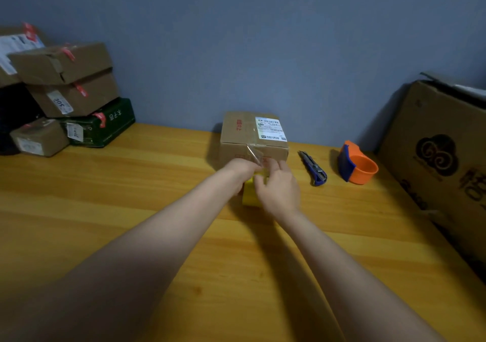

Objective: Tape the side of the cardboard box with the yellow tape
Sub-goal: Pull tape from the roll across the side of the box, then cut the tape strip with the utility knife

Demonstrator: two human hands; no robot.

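A small cardboard box with a white shipping label on top stands at the back of the wooden table, against the blue wall. A loose strip of clear old tape curls off its near top edge. Just in front of it is the yellow tape roll, mostly covered by my hands. My left hand holds the roll from the left, touching the box's near side. My right hand grips the roll from the right, fingers pinching near its top. Whether a tape end is pulled free is hidden.
A blue utility knife and an orange-and-blue tape dispenser lie right of the box. A large printed carton leans at the right edge. Stacked parcels fill the back left. The wooden table stretches toward me.
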